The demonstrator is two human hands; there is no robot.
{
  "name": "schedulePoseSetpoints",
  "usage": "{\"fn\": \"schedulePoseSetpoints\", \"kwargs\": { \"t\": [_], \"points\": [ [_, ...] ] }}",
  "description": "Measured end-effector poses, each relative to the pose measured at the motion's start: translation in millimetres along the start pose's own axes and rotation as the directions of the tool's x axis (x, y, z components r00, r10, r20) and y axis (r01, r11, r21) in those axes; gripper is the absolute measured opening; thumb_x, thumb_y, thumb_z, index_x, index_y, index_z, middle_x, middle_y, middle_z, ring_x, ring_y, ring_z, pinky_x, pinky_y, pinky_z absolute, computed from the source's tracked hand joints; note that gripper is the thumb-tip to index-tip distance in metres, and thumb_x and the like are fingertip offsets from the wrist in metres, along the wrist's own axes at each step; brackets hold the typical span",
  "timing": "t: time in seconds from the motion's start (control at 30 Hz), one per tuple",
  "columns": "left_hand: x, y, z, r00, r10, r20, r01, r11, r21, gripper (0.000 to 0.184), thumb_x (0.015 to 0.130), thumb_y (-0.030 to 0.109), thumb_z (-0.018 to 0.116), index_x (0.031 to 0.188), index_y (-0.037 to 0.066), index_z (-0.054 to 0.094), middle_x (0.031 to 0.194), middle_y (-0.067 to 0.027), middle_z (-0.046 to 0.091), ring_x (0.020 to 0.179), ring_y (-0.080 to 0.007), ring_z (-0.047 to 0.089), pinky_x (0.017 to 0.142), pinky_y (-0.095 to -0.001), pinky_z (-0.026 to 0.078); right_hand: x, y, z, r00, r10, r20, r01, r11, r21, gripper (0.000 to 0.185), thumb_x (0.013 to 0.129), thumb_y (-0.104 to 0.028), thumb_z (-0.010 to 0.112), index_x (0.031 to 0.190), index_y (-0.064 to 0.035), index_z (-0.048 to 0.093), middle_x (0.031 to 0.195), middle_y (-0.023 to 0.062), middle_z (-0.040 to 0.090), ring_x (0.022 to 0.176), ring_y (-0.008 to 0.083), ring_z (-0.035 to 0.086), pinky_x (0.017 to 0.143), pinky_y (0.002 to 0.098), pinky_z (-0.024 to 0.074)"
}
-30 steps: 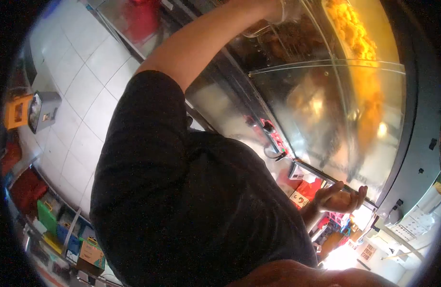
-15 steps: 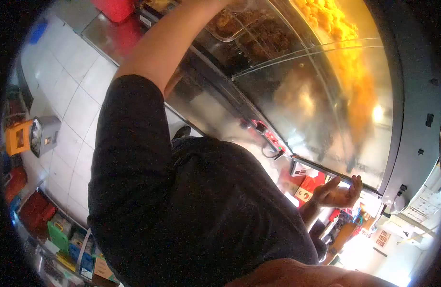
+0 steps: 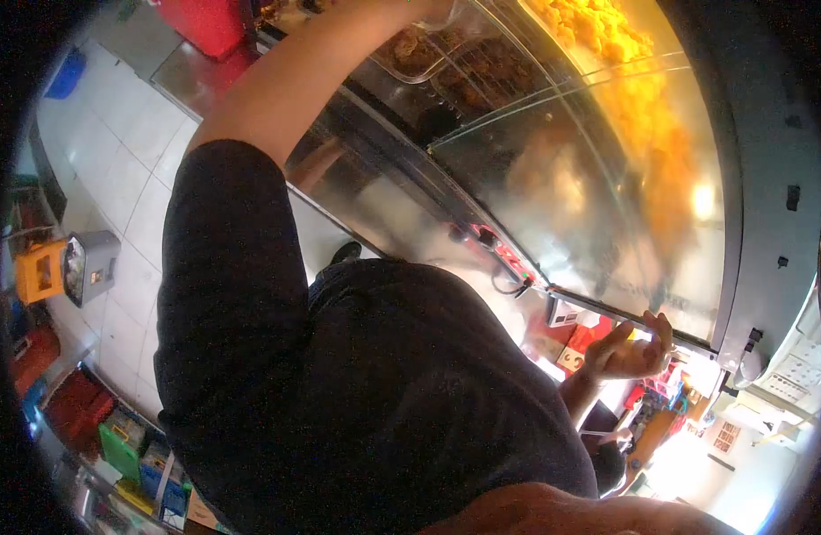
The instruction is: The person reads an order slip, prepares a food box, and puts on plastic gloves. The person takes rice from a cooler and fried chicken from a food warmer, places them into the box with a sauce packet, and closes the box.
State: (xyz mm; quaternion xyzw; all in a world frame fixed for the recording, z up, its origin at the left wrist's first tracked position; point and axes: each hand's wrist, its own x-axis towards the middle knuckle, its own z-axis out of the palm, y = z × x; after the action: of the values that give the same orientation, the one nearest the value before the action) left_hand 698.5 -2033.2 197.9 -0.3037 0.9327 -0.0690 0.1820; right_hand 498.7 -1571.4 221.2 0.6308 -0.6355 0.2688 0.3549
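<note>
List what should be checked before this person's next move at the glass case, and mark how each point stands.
1. Right hand free: ok; it is open with curled fingers and nothing visible in it.
2. Right hand clear of the lower frame: cannot tell; they meet in the picture, but contact is unclear.
3. Left hand grip: cannot tell; the top edge of the picture cuts most of it off.
4. Brown food in the tray: ok; pieces lie inside it.
5. Clear view through the glass: not ok; it looks hazy, with reflections.
</note>
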Motion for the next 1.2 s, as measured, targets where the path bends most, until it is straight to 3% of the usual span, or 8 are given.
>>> {"fn": "schedulePoseSetpoints", "kwargs": {
  "t": [0.33, 0.57, 0.67, 0.73, 0.8, 0.9, 1.0, 1.2],
  "points": [
    [-4.2, 7.4, -8.0, 0.991, -0.011, -0.137, -0.012, 0.986, -0.165, 0.040, 0.103, 0.035, 0.051, 0.134, 0.010, 0.060, 0.135, -0.0079, 0.057, 0.112, -0.0270, 0.058, 0.095, -0.0428, 0.048, -6.3, -5.1, 4.0, 0.994, 0.106, -0.018, -0.105, 0.992, 0.067, 0.039, 0.095, -0.004, 0.062, 0.128, -0.0032, 0.041, 0.118, 0.0216, 0.060, 0.096, 0.0266, 0.063, 0.088, 0.0382, 0.0518],
    [-19.1, 16.8, -11.4, 0.953, -0.088, -0.291, -0.085, 0.843, -0.531, 0.042, 0.101, 0.041, 0.054, 0.129, 0.012, 0.064, 0.124, -0.0074, 0.064, 0.101, -0.0235, 0.063, 0.086, -0.0398, 0.053, -2.5, -12.5, -0.1, 1.000, 0.003, 0.003, -0.003, 0.989, 0.145, 0.043, 0.096, -0.004, 0.061, 0.132, -0.0030, 0.038, 0.113, 0.0197, 0.061, 0.103, 0.0295, 0.061, 0.094, 0.0453, 0.0494],
    [-39.6, 25.4, 3.2, 0.952, -0.129, -0.278, -0.174, 0.519, -0.837, 0.043, 0.100, 0.044, 0.055, 0.127, 0.012, 0.066, 0.119, -0.0071, 0.068, 0.096, -0.0220, 0.066, 0.083, -0.0385, 0.056, -9.5, -15.6, -1.6, 0.998, 0.047, 0.038, -0.054, 0.977, 0.204, 0.043, 0.096, -0.004, 0.061, 0.132, -0.0026, 0.038, 0.112, 0.0194, 0.061, 0.104, 0.0305, 0.060, 0.095, 0.0465, 0.0482],
    [-54.2, 29.0, 24.1, 0.967, -0.135, -0.217, -0.203, 0.111, -0.973, 0.044, 0.100, 0.046, 0.056, 0.126, 0.013, 0.067, 0.116, -0.0069, 0.070, 0.093, -0.0210, 0.067, 0.080, -0.0376, 0.057, -15.3, -16.2, -0.2, 0.996, 0.069, 0.056, -0.081, 0.969, 0.233, 0.043, 0.096, -0.002, 0.060, 0.133, -0.0025, 0.038, 0.112, 0.0197, 0.061, 0.103, 0.0303, 0.060, 0.094, 0.0455, 0.0485],
    [-68.0, 24.5, 48.7, 0.977, -0.097, -0.188, -0.211, -0.399, -0.892, 0.043, 0.097, 0.041, 0.061, 0.126, 0.010, 0.065, 0.116, -0.0088, 0.069, 0.096, -0.0238, 0.066, 0.081, -0.0383, 0.057, -17.3, -19.0, 5.8, 0.995, 0.087, 0.053, -0.097, 0.965, 0.246, 0.044, 0.095, -0.001, 0.059, 0.133, -0.0026, 0.038, 0.112, 0.0203, 0.060, 0.102, 0.0297, 0.060, 0.092, 0.0437, 0.0494],
    [-71.3, 31.0, 90.3, 0.980, -0.039, -0.195, -0.141, -0.827, -0.544, 0.041, 0.099, 0.031, 0.063, 0.131, 0.006, 0.059, 0.122, -0.0177, 0.067, 0.104, -0.0315, 0.066, 0.079, -0.0421, 0.058, -17.8, -25.2, 14.0, 0.994, 0.101, 0.045, -0.109, 0.960, 0.259, 0.046, 0.094, 0.001, 0.059, 0.134, -0.0027, 0.038, 0.112, 0.0209, 0.060, 0.101, 0.0283, 0.059, 0.088, 0.0406, 0.0503],
    [-85.7, 39.5, 102.9, 0.940, 0.058, -0.336, 0.008, -0.989, -0.148, 0.044, 0.100, 0.032, 0.060, 0.135, 0.005, 0.055, 0.129, -0.0190, 0.063, 0.102, -0.0320, 0.066, 0.077, -0.0414, 0.059, -11.1, -30.2, 22.4, 0.993, 0.113, 0.026, -0.115, 0.936, 0.333, 0.040, 0.093, -0.004, 0.061, 0.128, -0.0021, 0.043, 0.107, 0.0192, 0.060, 0.096, 0.0280, 0.059, 0.084, 0.0397, 0.0494],
    [-98.7, 54.4, 132.8, 0.892, -0.021, -0.451, -0.043, -0.998, -0.039, 0.056, 0.100, 0.044, 0.060, 0.141, 0.008, 0.048, 0.135, -0.0271, 0.055, 0.107, -0.0341, 0.061, 0.081, -0.0410, 0.062, 1.0, -39.5, 39.0, 0.990, 0.135, -0.029, -0.108, 0.891, 0.441, 0.034, 0.093, -0.015, 0.066, 0.118, -0.0017, 0.049, 0.099, 0.0158, 0.060, 0.088, 0.0291, 0.060, 0.081, 0.0414, 0.0475]
  ]
}}
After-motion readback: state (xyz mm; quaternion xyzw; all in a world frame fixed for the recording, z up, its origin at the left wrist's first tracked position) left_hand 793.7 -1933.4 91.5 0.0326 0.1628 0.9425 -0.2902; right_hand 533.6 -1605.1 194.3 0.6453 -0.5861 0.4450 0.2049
